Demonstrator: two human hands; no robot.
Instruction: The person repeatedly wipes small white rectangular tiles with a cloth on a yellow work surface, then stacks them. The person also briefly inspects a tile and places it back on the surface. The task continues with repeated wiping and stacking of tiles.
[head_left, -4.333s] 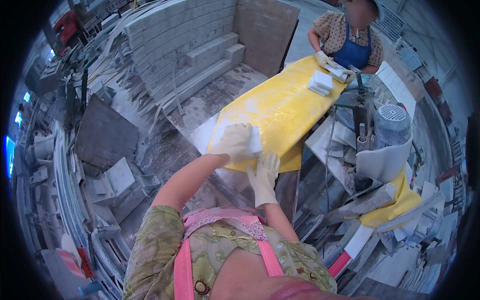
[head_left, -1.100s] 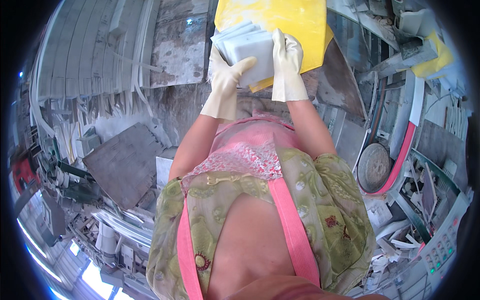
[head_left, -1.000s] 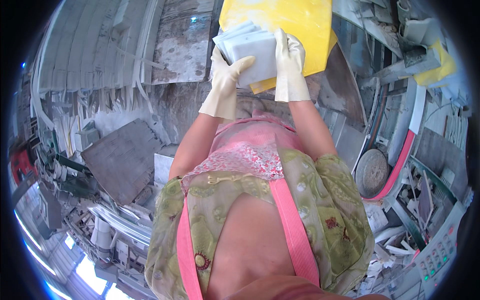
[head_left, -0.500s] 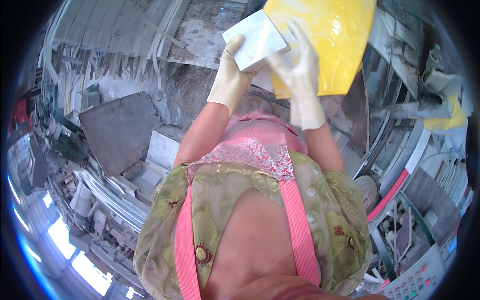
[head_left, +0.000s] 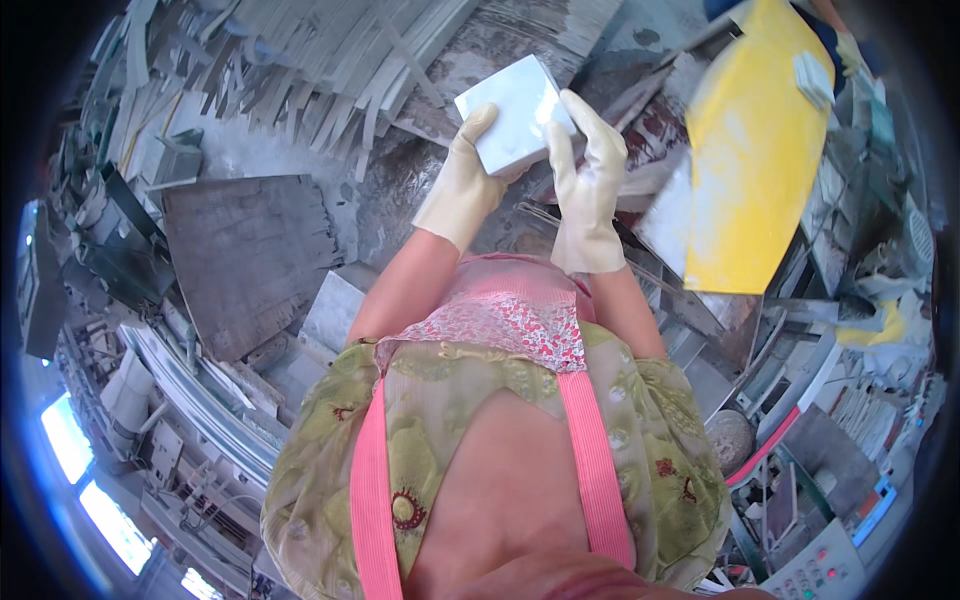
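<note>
In front of me, a thick white square tile [head_left: 522, 100] with a glossy top is held up, slightly tilted. Whether it is one piece or a stack, I cannot tell. My left hand [head_left: 468, 165], in a cream rubber glove, grips its left side, the thumb on the top face and the other fingers hidden underneath. My right hand [head_left: 590, 170], gloved alike, has its fingers bent against the tile's right edge and corner.
To the right lies a yellow sheet [head_left: 750, 190] with a small white stack [head_left: 815, 80] on it. Another person's gloved hand [head_left: 849, 52] shows beyond. Grey strips [head_left: 300, 60] are piled at the far left, near a dark board [head_left: 250, 260]. A button panel [head_left: 820, 570] sits lower right.
My right hand has come from blurred, spread fingers to touching the tile's right edge. My view has turned, so the yellow sheet now appears farther right. The left hand keeps its grip.
</note>
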